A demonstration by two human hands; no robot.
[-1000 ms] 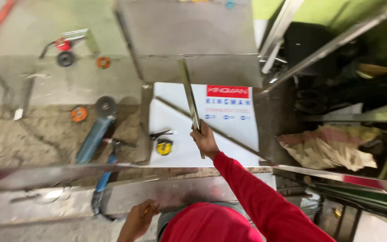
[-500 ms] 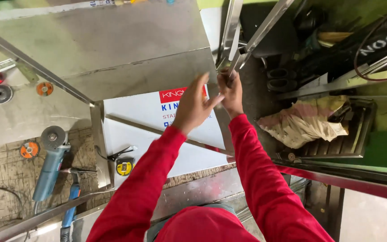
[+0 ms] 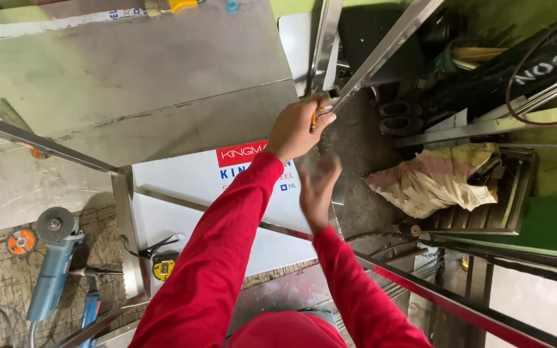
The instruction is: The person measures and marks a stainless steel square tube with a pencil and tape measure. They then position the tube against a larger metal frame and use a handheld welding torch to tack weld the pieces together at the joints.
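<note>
Right hand (image 3: 320,187) dropped; left hand (image 3: 299,127) grips shiny steel strip (image 3: 325,45).

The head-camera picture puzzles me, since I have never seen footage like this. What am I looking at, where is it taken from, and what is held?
The camera sits on a person's head and looks down, so you see their own red-sleeved arms. The left hand grips the end of a shiny metal bar that slants up to the right. The right hand is blurred, just below, and seems empty. Beneath lie steel sheets and a white board. At left rest a blue angle grinder, an orange disc and a yellow tape measure. A crumpled sack lies to the right.
</note>
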